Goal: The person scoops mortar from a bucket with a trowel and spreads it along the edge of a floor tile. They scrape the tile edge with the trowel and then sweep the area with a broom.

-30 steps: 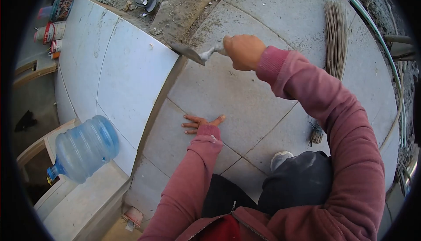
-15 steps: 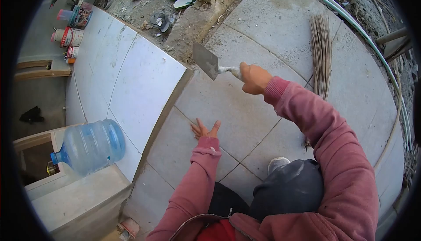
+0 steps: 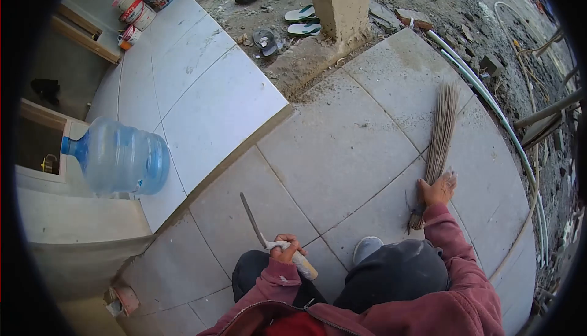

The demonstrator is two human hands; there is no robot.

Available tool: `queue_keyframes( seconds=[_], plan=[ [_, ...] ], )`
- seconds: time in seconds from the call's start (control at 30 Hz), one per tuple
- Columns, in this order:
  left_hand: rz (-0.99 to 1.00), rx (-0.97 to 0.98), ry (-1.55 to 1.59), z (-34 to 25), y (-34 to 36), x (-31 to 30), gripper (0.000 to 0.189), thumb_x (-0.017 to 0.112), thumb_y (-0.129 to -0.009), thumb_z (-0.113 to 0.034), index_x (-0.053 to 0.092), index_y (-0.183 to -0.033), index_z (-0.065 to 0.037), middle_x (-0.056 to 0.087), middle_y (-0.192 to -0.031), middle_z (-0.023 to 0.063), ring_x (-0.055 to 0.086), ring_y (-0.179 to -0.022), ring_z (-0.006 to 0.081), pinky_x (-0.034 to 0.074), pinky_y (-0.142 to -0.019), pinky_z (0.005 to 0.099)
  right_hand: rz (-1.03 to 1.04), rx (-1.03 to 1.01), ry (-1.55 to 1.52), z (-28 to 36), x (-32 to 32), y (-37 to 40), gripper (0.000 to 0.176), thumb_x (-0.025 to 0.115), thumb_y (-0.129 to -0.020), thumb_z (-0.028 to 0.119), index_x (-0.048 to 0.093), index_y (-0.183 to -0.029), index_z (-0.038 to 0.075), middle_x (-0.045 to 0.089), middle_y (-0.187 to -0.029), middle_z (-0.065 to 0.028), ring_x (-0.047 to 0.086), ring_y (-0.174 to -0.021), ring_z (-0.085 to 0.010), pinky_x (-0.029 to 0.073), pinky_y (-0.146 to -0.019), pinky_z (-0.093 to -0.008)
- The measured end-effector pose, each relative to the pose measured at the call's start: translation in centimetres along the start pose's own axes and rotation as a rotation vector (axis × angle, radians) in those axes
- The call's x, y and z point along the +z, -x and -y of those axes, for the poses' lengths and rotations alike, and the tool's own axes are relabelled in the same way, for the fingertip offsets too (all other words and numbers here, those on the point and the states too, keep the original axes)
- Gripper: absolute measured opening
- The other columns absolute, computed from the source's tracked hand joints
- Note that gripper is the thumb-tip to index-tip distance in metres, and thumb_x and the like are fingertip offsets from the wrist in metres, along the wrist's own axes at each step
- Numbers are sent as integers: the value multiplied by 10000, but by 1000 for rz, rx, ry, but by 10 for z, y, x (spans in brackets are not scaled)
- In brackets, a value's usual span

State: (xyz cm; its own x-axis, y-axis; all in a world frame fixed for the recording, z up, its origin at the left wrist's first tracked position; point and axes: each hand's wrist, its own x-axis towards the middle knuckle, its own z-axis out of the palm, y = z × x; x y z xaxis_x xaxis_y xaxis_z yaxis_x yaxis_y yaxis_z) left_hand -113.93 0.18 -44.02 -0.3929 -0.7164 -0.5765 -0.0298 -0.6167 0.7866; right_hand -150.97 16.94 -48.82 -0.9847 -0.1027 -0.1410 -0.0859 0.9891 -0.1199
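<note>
My left hand (image 3: 287,249) is closed around the handle of a trowel (image 3: 252,220), close above my knee. The trowel's blade shows nearly edge-on and points up and to the left. A stick broom (image 3: 443,129) lies on the grey tiles to the right, its bristles pointing away from me. My right hand (image 3: 437,188) is at the broom's bound end, thumb on the left side and fingers stretched out to the right. The palm hides part of the broom.
Raised white tiles (image 3: 214,113) form a step at left, with a large blue water jug (image 3: 122,157) lying on its side. Paint buckets (image 3: 137,13) stand farther back. Sandals (image 3: 302,21) lie beside a concrete pillar (image 3: 342,3). Pipes (image 3: 480,85) run along the right edge.
The trowel has passed from my right hand to my left and come closer to my body. My left hand has left the floor; my right hand has moved down to the broom.
</note>
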Motion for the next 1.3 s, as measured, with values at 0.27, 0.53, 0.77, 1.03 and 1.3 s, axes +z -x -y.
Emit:
queue_keyframes(
  seconds=[0.27, 0.53, 0.77, 1.03, 1.3],
  plan=[
    [-110, 69, 138, 15, -32, -9, 191, 581, -753, -42, 474, -909, -64, 518, -638, 53, 535, -511, 158, 457, -496, 293, 348, -118, -847, -13, -19, 20, 371, 646, -688, 171, 423, -906, -30, 529, -692, -144, 558, -627, -297, 457, -586, -380],
    [-195, 98, 169, 18, -36, -13, 193, 575, -750, -51, 473, -913, -65, 506, -630, 46, 514, -489, 154, 443, -484, 293, 376, -1308, 162, 97, -41, 41, 435, 597, -754, 377, 440, -975, 37, 575, -804, -174, 571, -716, -368, 466, -626, -411],
    [-171, 92, 80, 25, -41, -17, 176, 573, -756, -58, 472, -900, -64, 491, -649, 44, 502, -497, 148, 483, -496, 318, 184, -458, -251, 64, -36, -10, 440, 525, -811, 399, 405, -876, -19, 580, -756, -257, 572, -732, -409, 446, -628, -466],
    [-165, 56, 67, 20, -43, -14, 194, 594, -740, -53, 476, -893, -58, 505, -637, 55, 508, -497, 153, 437, -472, 294, 377, -738, 8, 106, -41, 13, 435, 522, -811, 397, 412, -889, -17, 586, -746, -244, 579, -713, -402, 458, -618, -447],
    [-135, 30, 41, 15, -37, -7, 184, 586, -739, -44, 474, -885, -60, 503, -630, 56, 510, -505, 156, 442, -484, 295, 192, -568, -39, 94, -31, -47, 420, 541, -801, 386, 418, -880, -8, 588, -737, -243, 577, -719, -404, 457, -612, -454]
  ],
)
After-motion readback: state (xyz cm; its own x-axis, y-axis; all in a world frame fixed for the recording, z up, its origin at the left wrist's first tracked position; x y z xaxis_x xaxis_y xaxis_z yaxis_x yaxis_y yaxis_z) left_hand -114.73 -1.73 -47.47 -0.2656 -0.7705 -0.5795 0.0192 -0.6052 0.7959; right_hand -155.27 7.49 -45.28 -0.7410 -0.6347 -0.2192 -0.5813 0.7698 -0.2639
